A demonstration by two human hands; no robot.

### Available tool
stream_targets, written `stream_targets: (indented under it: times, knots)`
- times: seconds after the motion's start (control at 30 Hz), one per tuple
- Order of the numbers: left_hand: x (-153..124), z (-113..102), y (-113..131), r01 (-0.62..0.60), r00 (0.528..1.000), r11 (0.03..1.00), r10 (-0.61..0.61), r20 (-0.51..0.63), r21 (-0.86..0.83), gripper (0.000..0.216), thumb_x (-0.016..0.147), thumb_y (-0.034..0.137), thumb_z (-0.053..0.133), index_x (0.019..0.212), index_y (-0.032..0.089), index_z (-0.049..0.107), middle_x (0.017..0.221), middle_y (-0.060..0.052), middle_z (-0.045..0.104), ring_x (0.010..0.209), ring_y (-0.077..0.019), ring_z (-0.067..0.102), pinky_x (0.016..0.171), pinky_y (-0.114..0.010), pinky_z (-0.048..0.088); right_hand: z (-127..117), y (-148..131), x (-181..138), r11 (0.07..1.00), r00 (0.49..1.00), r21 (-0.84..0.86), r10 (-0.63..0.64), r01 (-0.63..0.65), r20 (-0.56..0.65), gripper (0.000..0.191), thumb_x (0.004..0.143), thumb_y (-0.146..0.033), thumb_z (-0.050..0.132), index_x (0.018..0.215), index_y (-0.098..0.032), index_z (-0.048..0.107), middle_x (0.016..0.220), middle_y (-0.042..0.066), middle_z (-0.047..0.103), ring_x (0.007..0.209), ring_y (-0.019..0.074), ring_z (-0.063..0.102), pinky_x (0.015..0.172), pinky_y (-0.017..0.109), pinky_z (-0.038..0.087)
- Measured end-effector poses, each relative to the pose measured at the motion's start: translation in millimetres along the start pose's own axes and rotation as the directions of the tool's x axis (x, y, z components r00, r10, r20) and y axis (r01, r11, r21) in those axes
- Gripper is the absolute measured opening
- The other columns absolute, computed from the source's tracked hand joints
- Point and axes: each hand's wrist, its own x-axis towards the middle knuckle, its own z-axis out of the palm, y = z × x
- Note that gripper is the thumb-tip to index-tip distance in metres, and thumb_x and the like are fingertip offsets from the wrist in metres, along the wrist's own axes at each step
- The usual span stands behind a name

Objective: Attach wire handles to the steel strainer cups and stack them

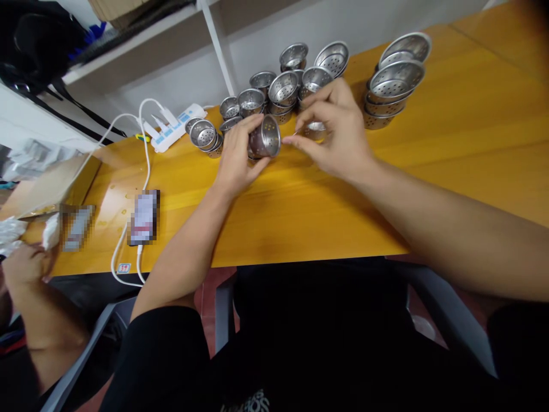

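Note:
My left hand (238,150) is wrapped around a perforated metal cup (271,136), tipped on its side with its mouth toward the right. Just right of that mouth, my right hand (337,131) has thumb and forefinger in a pinch. Something thin and reddish seems to show at the fingertips, too small to name. Behind both hands stand stacks of similar perforated cups (283,88), some partly hidden by my fingers. Smaller cups (203,134) sit left of my left hand, and wider ones (397,80) are stacked to the right of my right hand.
A white power strip (178,129) with plugged-in cables lies at the back left. One cable runs to a phone (144,217) on the wooden table (309,223). Farther left are another phone (78,229), a cardboard box (55,183) and a co-worker's hand (26,264).

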Motion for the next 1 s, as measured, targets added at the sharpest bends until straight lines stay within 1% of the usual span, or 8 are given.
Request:
stream_targets:
  times: [0.1,0.2,0.3,0.37,0.47,0.6,0.77,1.0]
  knots:
    - [-8,4,-22,0.148,0.985,0.986,-0.154,-0.079,-0.076,0.115,0.107,0.110,0.071,0.192,0.041,0.037,0.195,-0.013,0.064,0.185,-0.0473,0.062,0.160,-0.075,0.050,-13,22,4,0.996,0.998,-0.074,-0.037,0.040,0.052,0.062,0.107,-0.102,0.083,0.137,-0.049,0.094,0.162,0.013,0.082,0.159,0.0537,0.066,0.131,0.083,0.063]
    - [-15,8,-40,0.218,0.954,0.961,-0.247,-0.172,-0.173,0.128,0.098,0.114,0.078,0.194,0.043,0.030,0.197,-0.016,0.059,0.188,-0.0473,0.060,0.161,-0.071,0.050,-23,61,7,0.977,0.957,-0.172,-0.076,0.128,0.281,0.071,0.106,-0.105,0.083,0.119,-0.036,0.092,0.141,0.019,0.085,0.128,0.0474,0.078,0.121,0.079,0.068]
    - [-17,9,-41,0.252,0.950,0.946,-0.282,-0.135,-0.202,0.126,0.100,0.114,0.075,0.196,0.043,0.033,0.197,-0.019,0.059,0.189,-0.0457,0.062,0.160,-0.069,0.053,-23,92,7,0.949,0.905,-0.273,-0.029,0.159,0.425,0.068,0.107,-0.098,0.086,0.114,-0.030,0.090,0.123,0.019,0.084,0.115,0.0448,0.080,0.114,0.075,0.071]
    - [-15,10,-35,0.287,0.946,0.935,-0.310,-0.089,-0.206,0.121,0.103,0.112,0.074,0.194,0.040,0.042,0.194,-0.018,0.065,0.186,-0.0444,0.066,0.159,-0.069,0.054,-18,99,5,0.944,0.901,-0.288,-0.020,0.159,0.434,0.063,0.107,-0.092,0.089,0.120,-0.030,0.091,0.125,0.018,0.085,0.119,0.0471,0.083,0.118,0.076,0.071]
    - [-13,14,-29,0.336,0.931,0.909,-0.360,-0.056,-0.248,0.121,0.099,0.112,0.080,0.188,0.036,0.054,0.190,-0.019,0.070,0.182,-0.0453,0.070,0.158,-0.070,0.055,-5,86,2,0.966,0.948,-0.218,-0.068,0.140,0.310,0.068,0.109,-0.084,0.093,0.154,-0.034,0.090,0.153,0.019,0.086,0.144,0.0527,0.082,0.134,0.079,0.066]
    - [-16,24,-38,0.347,0.931,0.892,-0.365,-0.008,-0.289,0.125,0.096,0.114,0.082,0.187,0.032,0.057,0.191,-0.022,0.069,0.185,-0.0473,0.067,0.159,-0.071,0.054,14,50,-1,0.980,0.956,-0.098,-0.142,0.172,0.257,0.086,0.117,-0.073,0.086,0.192,-0.034,0.068,0.191,0.018,0.072,0.173,0.0565,0.070,0.149,0.083,0.054]
    - [-21,30,-54,0.332,0.937,0.882,-0.348,0.012,-0.336,0.125,0.093,0.114,0.085,0.186,0.034,0.058,0.192,-0.022,0.070,0.181,-0.0449,0.073,0.155,-0.070,0.059,26,34,-2,0.977,0.936,-0.040,-0.186,0.207,0.300,0.086,0.119,-0.068,0.084,0.197,-0.040,0.064,0.203,0.012,0.062,0.188,0.0521,0.058,0.157,0.087,0.044]
    - [-24,39,-70,0.306,0.951,0.880,-0.301,0.072,-0.363,0.123,0.099,0.112,0.081,0.189,0.035,0.049,0.197,-0.024,0.066,0.185,-0.0441,0.070,0.157,-0.068,0.058,29,39,-2,0.976,0.937,-0.046,-0.191,0.214,0.292,0.081,0.120,-0.073,0.079,0.195,-0.043,0.067,0.200,0.011,0.065,0.185,0.0520,0.061,0.156,0.088,0.046]
